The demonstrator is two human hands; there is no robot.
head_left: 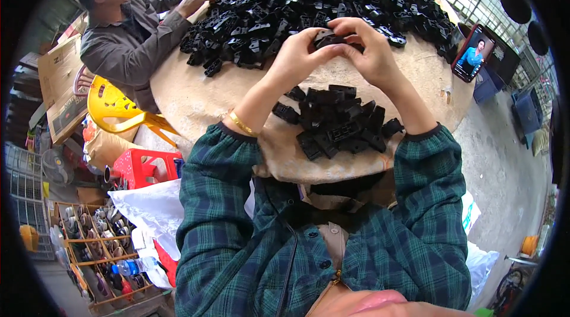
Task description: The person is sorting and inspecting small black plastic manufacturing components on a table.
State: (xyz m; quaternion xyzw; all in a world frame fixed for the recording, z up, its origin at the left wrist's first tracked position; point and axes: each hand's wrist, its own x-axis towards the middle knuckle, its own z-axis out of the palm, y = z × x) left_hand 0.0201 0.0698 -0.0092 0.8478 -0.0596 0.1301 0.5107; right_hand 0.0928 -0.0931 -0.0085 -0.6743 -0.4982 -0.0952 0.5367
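Note:
Between my two hands, above the round table [202,97], is a small black plastic part [328,38]. My left hand [303,54] grips it from the left, thumb along its near side. From the other side my right hand [369,49] has its fingers curled over it, and the thumbs almost meet. Its exact kind is hard to make out, as the fingers cover much of it. Nearer to me, below my hands, lies a small heap of similar black parts [344,124]. A large pile of such black parts [261,20] covers the table's far side.
A co-worker [127,35] sits at the far left, both hands at the pile's edge. A phone [473,54] with a lit screen stands at the table's right edge. Left of the table are a yellow chair [116,106], a red stool [142,168] and a wooden rack [98,263].

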